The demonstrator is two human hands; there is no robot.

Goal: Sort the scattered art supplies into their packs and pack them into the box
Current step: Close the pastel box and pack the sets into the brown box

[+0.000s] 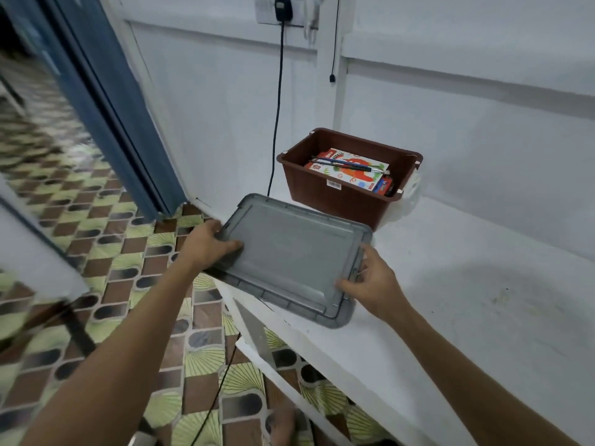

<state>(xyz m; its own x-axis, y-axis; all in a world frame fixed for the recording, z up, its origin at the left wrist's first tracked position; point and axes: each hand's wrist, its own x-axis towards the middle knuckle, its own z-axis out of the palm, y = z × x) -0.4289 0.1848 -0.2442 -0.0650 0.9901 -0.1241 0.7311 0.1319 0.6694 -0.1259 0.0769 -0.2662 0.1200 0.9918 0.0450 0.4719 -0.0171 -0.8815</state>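
- Left hand and right hand: each grip pinches a short end of grey lid, at tabletop left edge
- Brown box at back edge; packs, brushes inside
- Risk: lid overhangs edge, could slip floorward
- Pack print unreadable

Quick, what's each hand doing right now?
Left hand: grips the left end of the grey lid, thumb on top.
Right hand: holds the lid's right end, fingers curled at its edge.
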